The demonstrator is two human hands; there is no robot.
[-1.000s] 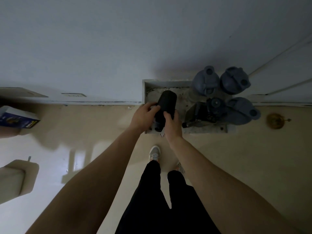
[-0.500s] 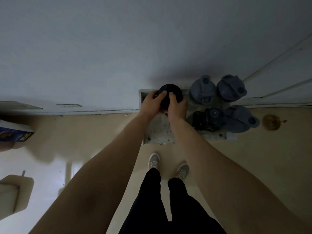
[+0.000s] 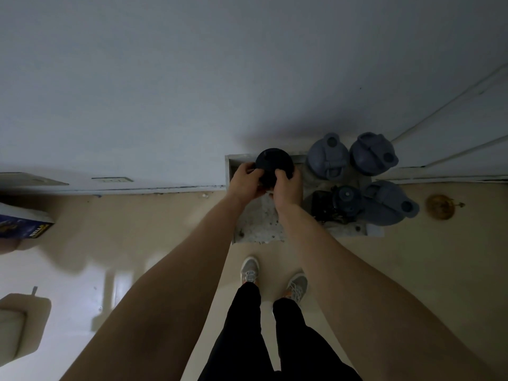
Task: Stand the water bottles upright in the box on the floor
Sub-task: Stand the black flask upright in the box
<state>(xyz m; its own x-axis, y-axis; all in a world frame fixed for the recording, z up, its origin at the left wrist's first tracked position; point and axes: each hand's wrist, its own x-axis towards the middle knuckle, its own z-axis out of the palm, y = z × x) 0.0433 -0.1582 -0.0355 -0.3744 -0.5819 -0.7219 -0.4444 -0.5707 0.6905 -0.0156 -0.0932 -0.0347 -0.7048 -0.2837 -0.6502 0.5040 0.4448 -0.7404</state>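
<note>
My left hand [image 3: 244, 180] and right hand [image 3: 287, 185] were both wrapped around the sides of the dark cylindrical water bottle [image 3: 273, 166], fingers curled shut on it from either flank, thumbs toward me. A second before, that bottle had been lying tilted across the near part of the box, its long side showing; by this moment I had turned it so that only its round black top faced up at me, and I had carried it to the far left corner of the shallow white box [image 3: 257, 229] on the floor, close against the pale wall [image 3: 192, 78]. It looked upright, though I could not tell whether its base had reached the box bottom, since my hands covered the lower part

To the right in the same box stood the others: two grey-blue lidded bottles [image 3: 325, 158] along the back, a third grey-blue bottle with a round spout cap [image 3: 384, 203] at the front right, and a small dark-capped bottle [image 3: 345, 200] beside it, with some dark clutter I could not make out. The speckled box floor near my wrists was bare (room, I judged, for one more)

So this bottle was nearly placed; what remained, I reckoned, was to let it settle and release it without tipping it, as its neighbour stood close

Beyond, my grey shoes [image 3: 250, 270] stood on the beige floor [image 3: 412, 270]
</note>
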